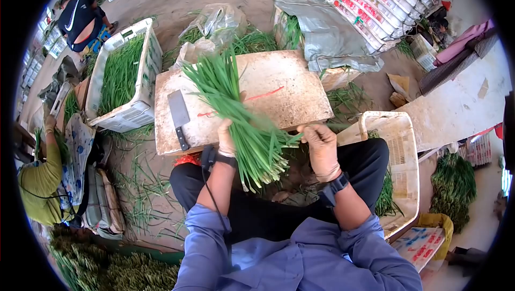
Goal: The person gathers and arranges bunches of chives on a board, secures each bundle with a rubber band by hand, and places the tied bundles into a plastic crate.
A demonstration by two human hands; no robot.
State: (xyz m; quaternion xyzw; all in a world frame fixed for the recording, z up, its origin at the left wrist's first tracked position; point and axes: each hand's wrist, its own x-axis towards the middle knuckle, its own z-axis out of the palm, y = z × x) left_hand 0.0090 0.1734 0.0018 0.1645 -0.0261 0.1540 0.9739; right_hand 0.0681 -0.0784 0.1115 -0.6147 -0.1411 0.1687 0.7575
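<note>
My left hand [226, 138] is closed around a thick bunch of garlic chives [248, 136], holding it tilted over my lap. The pale cut ends point down towards me and the green leaves spread away over a worn white board [300, 90]. To the right of the bunch, my right hand [322, 150] is pinched at the tips of a few chive leaves that stick out sideways. Part of the bunch there is smeared by motion. A cleaver [179, 116] with a dark handle lies on the board's left side, apart from both hands. Red string [271, 93] lies across the board.
A white crate [148, 74] full of chives stands left of the board; another crate [403, 159] is by my right knee. Behind are a grey sheet [335, 28] and stacked crates [375, 1]. Co-workers [40, 189] sit at left. Loose leaves litter the floor.
</note>
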